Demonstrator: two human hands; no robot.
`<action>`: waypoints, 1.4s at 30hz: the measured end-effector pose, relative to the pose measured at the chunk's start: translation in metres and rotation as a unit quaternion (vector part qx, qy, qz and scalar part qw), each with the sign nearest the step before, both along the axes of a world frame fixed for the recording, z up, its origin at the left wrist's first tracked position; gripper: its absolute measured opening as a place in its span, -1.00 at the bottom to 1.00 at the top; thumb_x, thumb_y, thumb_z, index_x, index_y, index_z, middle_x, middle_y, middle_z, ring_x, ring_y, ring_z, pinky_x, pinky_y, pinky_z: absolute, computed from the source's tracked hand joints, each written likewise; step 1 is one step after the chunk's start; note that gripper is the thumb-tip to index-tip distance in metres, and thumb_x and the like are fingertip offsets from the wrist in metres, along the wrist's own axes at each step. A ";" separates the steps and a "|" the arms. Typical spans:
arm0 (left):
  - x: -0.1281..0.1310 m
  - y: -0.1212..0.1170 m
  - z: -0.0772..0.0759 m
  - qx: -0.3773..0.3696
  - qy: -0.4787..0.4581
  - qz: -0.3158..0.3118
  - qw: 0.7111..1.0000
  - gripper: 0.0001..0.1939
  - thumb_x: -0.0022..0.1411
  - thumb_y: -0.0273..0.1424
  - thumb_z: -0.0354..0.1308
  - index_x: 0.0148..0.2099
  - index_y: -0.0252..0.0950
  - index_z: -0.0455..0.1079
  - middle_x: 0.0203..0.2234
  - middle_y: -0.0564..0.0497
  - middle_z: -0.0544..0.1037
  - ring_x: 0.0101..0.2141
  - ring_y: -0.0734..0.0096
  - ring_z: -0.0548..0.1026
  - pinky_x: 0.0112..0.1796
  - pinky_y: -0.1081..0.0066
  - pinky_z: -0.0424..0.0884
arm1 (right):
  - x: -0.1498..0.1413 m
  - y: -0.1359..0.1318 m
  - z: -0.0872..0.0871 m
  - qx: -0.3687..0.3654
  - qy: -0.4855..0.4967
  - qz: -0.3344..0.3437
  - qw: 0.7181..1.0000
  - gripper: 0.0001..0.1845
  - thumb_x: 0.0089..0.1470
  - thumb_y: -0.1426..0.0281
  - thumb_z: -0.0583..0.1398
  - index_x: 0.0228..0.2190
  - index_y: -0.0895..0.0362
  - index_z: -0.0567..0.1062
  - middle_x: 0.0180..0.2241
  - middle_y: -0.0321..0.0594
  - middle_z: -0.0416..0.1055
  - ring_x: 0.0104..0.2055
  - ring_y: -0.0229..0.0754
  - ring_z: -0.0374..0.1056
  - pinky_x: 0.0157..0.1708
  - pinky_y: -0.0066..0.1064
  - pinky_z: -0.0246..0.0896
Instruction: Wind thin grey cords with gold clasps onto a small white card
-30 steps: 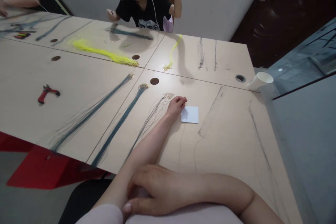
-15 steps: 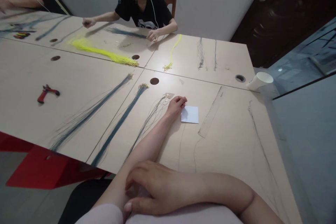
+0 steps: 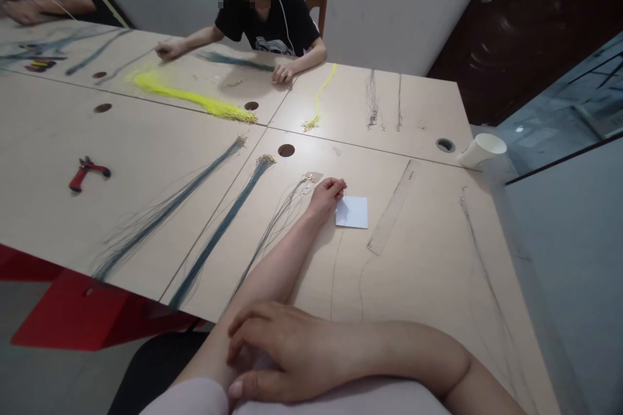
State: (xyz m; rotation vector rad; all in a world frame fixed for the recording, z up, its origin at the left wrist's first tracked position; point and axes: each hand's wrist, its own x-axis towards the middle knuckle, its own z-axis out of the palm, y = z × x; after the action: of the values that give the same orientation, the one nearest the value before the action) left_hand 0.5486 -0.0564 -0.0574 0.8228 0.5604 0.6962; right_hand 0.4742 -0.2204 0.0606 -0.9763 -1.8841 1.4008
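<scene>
My left hand [image 3: 327, 198] is closed in a pinch at the upper left corner of a small white paper square [image 3: 352, 213]. A thin thread [image 3: 333, 285] shows at the pinch and below the paper, running toward me; its tip is hidden by my fingers. My right hand [image 3: 272, 350] lies across my left forearm near the elbow, fingers bent and thumb apart, with nothing in it. Left of my left hand, a loose bundle of dark threads [image 3: 280, 214] ends in gold fittings on a small clear bag [image 3: 315, 177]. A clear ruler [image 3: 393, 207] is right of the paper.
Teal thread bundles [image 3: 221, 233] and red-handled pliers [image 3: 87, 173] lie to the left. Across the table, a co-worker [image 3: 272, 19] sits by yellow threads [image 3: 185, 98]. A tilted white cup [image 3: 483, 148] is at the right edge, and dark threads [image 3: 481, 259] lie below it.
My right hand has slid slightly left along my forearm, while my left hand stays in place. The co-worker's hands and the far-left person's arm have shifted a little.
</scene>
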 end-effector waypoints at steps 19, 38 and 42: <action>0.000 0.000 0.001 0.002 0.004 -0.003 1.000 -0.68 -0.11 -0.28 0.33 -0.48 -0.40 0.29 -0.54 0.03 0.41 -0.58 0.69 0.23 -0.52 0.54 0.12 | 0.000 0.003 -0.004 0.000 0.012 0.005 1.000 -0.50 0.10 0.27 0.09 0.03 0.26 0.28 -0.01 -0.04 0.32 0.05 -0.17 0.23 0.04 -0.44 0.10; -0.001 0.002 -0.001 -0.012 -0.001 -0.012 1.000 -0.67 -0.12 -0.28 0.34 -0.48 -0.40 0.29 -0.54 0.04 0.40 -0.58 0.70 0.24 -0.52 0.55 0.12 | -0.034 0.039 -0.046 0.193 -0.100 0.094 0.972 -0.45 0.18 0.12 -0.06 0.13 0.08 0.09 0.13 -0.20 0.19 0.22 -0.30 -0.03 0.24 -0.25 -0.42; 0.000 0.002 -0.003 -0.007 -0.006 -0.011 1.000 -0.67 -0.12 -0.28 0.33 -0.48 -0.40 0.29 -0.53 0.03 0.40 -0.58 0.70 0.24 -0.52 0.56 0.12 | -0.032 0.035 -0.063 0.233 -0.190 0.014 0.954 -0.39 0.09 0.00 -0.01 0.09 0.05 0.20 0.07 -0.25 0.27 0.21 -0.26 -0.03 0.25 -0.28 -0.51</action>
State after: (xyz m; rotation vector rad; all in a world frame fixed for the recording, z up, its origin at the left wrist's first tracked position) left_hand 0.5487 -0.0542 -0.0602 0.8091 0.5441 0.6765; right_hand 0.4418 -0.1852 -0.0024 -1.0243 -2.3685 0.7484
